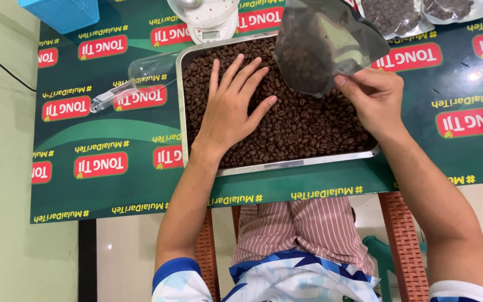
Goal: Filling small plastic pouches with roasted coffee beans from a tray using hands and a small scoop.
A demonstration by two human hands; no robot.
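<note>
A metal tray (pixel 181 106) full of dark roasted coffee beans (pixel 303 126) lies on the green table. My left hand (pixel 231 106) rests flat on the beans, fingers spread, holding nothing. My right hand (pixel 373 100) pinches the lower edge of a clear plastic pouch (pixel 322 45) partly filled with beans, held tilted over the tray's far right side.
A clear plastic scoop (pixel 141 75) lies left of the tray. A white kitchen scale (pixel 208 19) stands behind the tray. Filled bean pouches (pixel 398 14) lie at the far right, a blue box (pixel 62 12) at the far left. The table's near edge (pixel 197 210) runs above my lap.
</note>
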